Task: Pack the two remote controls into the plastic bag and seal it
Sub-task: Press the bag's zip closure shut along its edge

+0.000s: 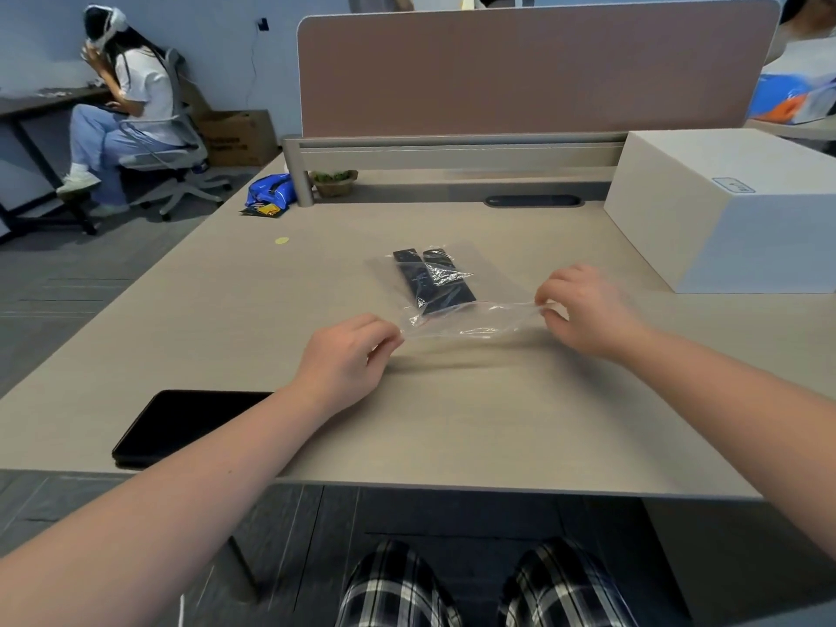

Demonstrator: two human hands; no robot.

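Clear crinkled plastic bag (452,305), two slim black remote controls (429,280) inside, pinched by both hands' closed grips.

A single wide-angle view looks from the person's head, forward and steeply down over the near edge of the desk (452,423). It sits close above the work: both forearms enter from the bottom corners and reach toward the middle of the desk, and the person's knees show below the near edge. The view faces the far edge, where a partition screen (534,70) stands upright across the top of the frame. The lens bends the scene outward, so the desk's left edge slants away and the room beyond it shows at the upper left. No second view shares this scene.
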